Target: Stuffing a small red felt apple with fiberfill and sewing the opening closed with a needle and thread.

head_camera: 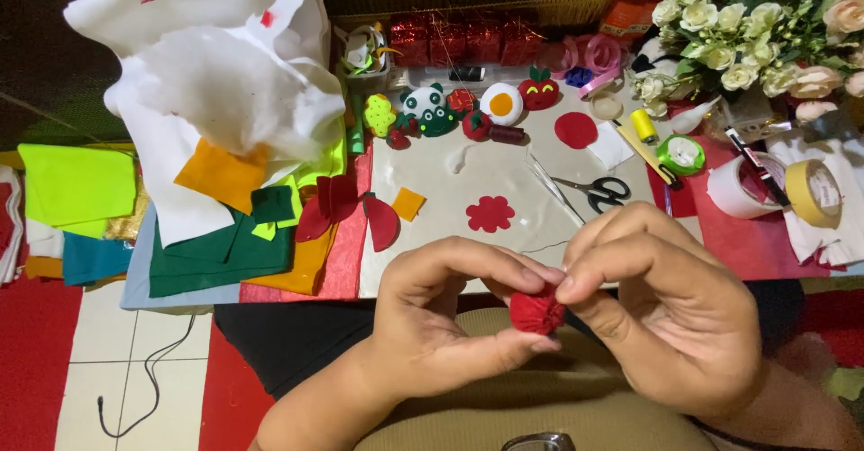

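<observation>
My left hand (441, 316) and my right hand (670, 311) meet over my lap, both pinching a small gathered red felt ball (537, 312). The left thumb and fingers cup the ball from below and from the left. The right fingertips press on its top right. A thin thread (540, 249) runs from the ball toward the grey work mat (504, 172).
On the mat lie a red felt flower (490, 213), a red circle (576, 130), black-handled scissors (601, 190) and finished felt toys (432, 109). Stacked felt sheets (225, 244) and white fabric (225, 73) sit left. Tape rolls (810, 190) and artificial flowers (765, 28) sit right.
</observation>
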